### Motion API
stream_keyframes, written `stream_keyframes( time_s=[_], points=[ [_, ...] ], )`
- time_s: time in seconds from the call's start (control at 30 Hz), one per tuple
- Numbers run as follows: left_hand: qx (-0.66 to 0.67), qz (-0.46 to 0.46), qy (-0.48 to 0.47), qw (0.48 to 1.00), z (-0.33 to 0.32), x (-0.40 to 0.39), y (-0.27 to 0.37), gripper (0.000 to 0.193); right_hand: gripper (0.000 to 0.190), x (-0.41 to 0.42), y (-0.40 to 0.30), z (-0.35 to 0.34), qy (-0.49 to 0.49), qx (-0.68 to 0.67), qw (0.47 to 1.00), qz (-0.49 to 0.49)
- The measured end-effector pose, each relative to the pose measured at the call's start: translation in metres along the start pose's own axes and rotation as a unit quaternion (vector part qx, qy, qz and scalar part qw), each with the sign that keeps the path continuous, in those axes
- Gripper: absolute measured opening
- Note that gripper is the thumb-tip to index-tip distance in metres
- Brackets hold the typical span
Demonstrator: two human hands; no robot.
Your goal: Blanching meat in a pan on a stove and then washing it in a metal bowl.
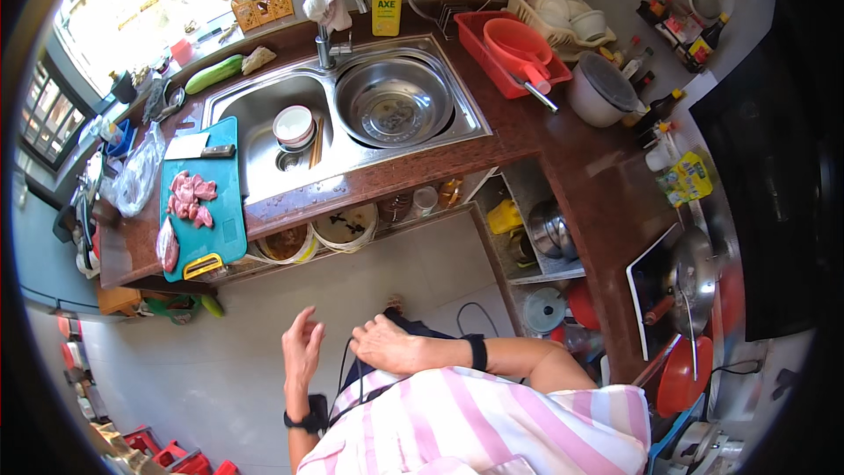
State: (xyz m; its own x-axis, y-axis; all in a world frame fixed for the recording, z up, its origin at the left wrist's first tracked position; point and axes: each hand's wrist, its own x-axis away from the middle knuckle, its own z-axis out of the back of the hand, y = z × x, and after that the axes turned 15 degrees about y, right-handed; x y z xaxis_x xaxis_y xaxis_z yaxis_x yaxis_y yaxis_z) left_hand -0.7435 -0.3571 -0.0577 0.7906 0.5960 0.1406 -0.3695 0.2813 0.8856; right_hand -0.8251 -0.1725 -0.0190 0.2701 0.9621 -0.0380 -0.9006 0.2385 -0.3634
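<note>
My left hand [302,346] is raised over the floor with nothing in it, fingers apart. My right hand [384,344] is held in front of my body, fingers bent; whether it grips the black cord beside it I cannot tell. Ahead, a teal cutting board [227,201] lies on the counter's left part. Cut raw meat [190,198] and a larger piece [167,245] lie on it, with a cleaver [191,146] at its far end. Stacked bowls [293,126] and chopsticks [316,144] are in the left sink basin; a steel bowl [394,102] fills the right one.
A cucumber [214,74] lies behind the sink, near the faucet [324,46] with a cloth. A red basket [494,56], a lidded pot [603,89] and a wok [692,280] stand along the right counter. Open shelves and tubs [344,227] are below the counter edge.
</note>
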Motion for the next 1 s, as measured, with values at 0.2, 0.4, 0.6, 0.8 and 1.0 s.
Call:
stream_keyframes(
  time_s=[0.2,0.4,0.6,0.8,1.0],
  points=[
    [0.260,0.137,-0.092,0.952,-0.081,-0.154,0.063,0.045,0.022,0.008,0.050,0.036,0.024,0.009,0.987,-0.160],
    [0.336,0.281,-0.106,0.892,-0.179,-0.277,0.071,0.049,0.030,0.065,0.116,0.067,0.042,-0.011,0.939,-0.342],
    [0.357,0.411,-0.054,0.837,-0.259,-0.333,0.067,0.049,0.027,0.085,0.153,0.074,0.041,-0.041,0.879,-0.472],
    [0.340,0.533,0.013,0.774,-0.292,-0.361,0.078,0.041,0.024,0.057,0.197,0.083,0.054,-0.073,0.884,-0.458],
    [0.370,0.500,-0.005,0.783,-0.306,-0.372,0.066,0.037,0.016,0.061,0.216,0.098,0.188,-0.043,0.849,-0.492]
  ],
)
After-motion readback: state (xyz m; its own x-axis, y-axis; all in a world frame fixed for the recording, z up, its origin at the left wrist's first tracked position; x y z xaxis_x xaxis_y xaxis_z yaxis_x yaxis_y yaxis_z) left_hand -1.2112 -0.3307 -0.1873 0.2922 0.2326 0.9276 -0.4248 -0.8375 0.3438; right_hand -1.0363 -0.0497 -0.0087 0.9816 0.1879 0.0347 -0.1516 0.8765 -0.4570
